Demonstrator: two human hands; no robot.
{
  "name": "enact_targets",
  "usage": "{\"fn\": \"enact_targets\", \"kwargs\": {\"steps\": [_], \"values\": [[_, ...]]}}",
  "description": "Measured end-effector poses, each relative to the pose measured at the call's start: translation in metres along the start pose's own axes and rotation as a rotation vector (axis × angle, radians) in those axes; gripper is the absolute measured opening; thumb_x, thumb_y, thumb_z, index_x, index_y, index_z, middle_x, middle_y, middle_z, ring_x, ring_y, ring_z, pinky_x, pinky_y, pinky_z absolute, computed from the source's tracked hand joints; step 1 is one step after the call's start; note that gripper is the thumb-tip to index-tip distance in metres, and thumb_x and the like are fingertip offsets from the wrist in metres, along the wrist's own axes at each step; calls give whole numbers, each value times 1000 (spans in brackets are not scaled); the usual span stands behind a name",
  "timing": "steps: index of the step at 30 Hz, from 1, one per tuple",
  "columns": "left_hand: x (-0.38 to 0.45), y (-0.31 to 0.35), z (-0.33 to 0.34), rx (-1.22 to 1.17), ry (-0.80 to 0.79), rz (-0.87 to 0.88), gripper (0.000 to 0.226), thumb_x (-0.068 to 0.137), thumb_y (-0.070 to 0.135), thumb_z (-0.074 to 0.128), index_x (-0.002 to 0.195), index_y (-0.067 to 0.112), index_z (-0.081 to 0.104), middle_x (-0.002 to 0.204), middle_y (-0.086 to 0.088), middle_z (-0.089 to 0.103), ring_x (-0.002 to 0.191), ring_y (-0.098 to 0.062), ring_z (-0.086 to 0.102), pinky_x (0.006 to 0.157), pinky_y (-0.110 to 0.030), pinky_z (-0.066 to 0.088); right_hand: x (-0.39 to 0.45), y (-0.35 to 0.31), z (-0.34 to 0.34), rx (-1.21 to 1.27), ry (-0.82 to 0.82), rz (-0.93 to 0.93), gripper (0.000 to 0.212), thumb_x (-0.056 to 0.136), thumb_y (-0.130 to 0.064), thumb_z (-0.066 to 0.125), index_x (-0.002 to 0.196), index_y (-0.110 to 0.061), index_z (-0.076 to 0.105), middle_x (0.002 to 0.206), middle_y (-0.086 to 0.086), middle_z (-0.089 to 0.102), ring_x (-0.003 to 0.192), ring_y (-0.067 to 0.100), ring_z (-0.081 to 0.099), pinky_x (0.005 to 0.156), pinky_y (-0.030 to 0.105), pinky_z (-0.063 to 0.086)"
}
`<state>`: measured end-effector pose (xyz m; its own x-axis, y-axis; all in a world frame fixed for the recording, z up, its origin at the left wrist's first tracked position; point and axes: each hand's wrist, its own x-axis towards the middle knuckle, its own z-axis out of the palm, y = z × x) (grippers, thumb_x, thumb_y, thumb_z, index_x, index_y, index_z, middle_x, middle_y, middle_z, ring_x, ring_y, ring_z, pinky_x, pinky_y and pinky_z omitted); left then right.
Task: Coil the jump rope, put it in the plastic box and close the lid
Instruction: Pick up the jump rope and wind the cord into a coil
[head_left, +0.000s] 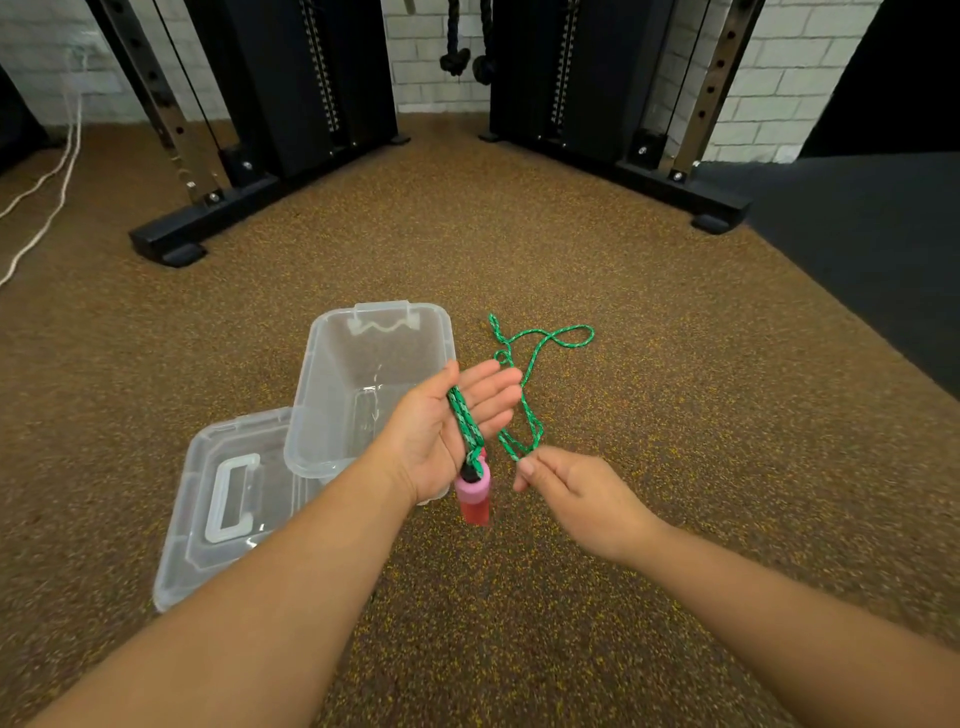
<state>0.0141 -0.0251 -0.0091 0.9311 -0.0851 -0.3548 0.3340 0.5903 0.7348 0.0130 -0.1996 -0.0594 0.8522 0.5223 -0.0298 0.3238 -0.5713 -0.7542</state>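
Observation:
A green braided jump rope (530, 395) with pink handles (472, 496) hangs between my hands above the floor. My left hand (452, 426) is palm up with its fingers spread; several turns of rope lie across the palm and the handles dangle below it. My right hand (566, 493) pinches the rope just to the right, at the bottom of a loop. The loose end trails onto the floor beyond. The clear plastic box (317, 384) stands open on the floor under my left hand. Its clear lid (208, 519) lies flat beside it at the near left.
Black frames of a cable machine (208, 218) stand at the back left and back right on speckled brown flooring. A white cord (47, 187) runs along the floor at far left. A dark mat (857, 260) covers the floor at right.

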Motion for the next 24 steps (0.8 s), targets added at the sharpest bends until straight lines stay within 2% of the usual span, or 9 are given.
{"fn": "enact_targets", "kwargs": {"steps": [2,6,9,13,16,19,22,23,24], "values": [[0,1,2,-21,8,4,46,101,33,23,121,4,53,93,-7,75,80,-13,73,75,-25,56,-2,-3,0,-72,-37,-51,25,97,-35,44,80,-30,61,62,-5,56,63,11,52,69,35,44],[0,2,4,-19,32,-9,50,101,35,20,129,2,45,107,-11,68,88,-19,70,82,-29,53,-7,-14,-4,-153,-80,-159,35,93,-43,36,85,-21,63,68,-16,54,72,7,53,72,33,46],[1,1,4,-18,54,-21,57,101,39,17,135,-1,38,115,-17,64,104,-23,63,87,-33,48,-10,-21,-9,-211,-80,-236,37,93,-41,32,82,-21,61,66,-20,51,70,-2,47,68,29,39],[3,0,4,75,77,-65,70,98,50,11,142,-2,31,129,-26,55,109,-33,58,89,-34,46,-12,-31,-14,-232,-51,-330,40,85,-41,29,77,-16,59,71,-6,60,70,11,53,69,36,46],[1,-1,3,149,54,-141,83,92,61,7,141,-2,31,116,-27,61,102,-32,62,88,-36,46,-9,-38,-17,-206,-6,-380,37,83,-40,33,74,-16,59,71,-1,63,71,21,57,68,40,48],[-1,-2,3,198,13,-210,93,88,67,4,132,-5,42,94,-21,67,86,-29,63,76,-34,47,0,-42,-20,-82,39,-409,30,85,-33,35,70,-20,57,69,-3,63,71,20,60,71,40,50],[-6,-3,3,271,-113,-246,101,84,72,0,97,-1,67,71,-15,63,67,-24,52,65,-31,40,11,-41,-27,-39,108,-368,30,87,-35,34,69,-23,55,72,-2,67,74,19,63,72,41,51],[-8,-4,2,300,-167,-264,101,82,73,-2,86,1,68,66,-14,63,66,-23,51,65,-31,38,14,-41,-29,-42,131,-337,28,86,-37,36,66,-26,53,68,-4,64,70,17,60,69,41,50],[-9,-6,2,349,-201,-288,100,81,74,-3,87,2,67,67,-14,65,67,-24,53,66,-32,39,17,-41,-32,-31,145,-301,25,84,-37,38,64,-29,50,63,-8,59,65,13,55,66,40,48]]}}
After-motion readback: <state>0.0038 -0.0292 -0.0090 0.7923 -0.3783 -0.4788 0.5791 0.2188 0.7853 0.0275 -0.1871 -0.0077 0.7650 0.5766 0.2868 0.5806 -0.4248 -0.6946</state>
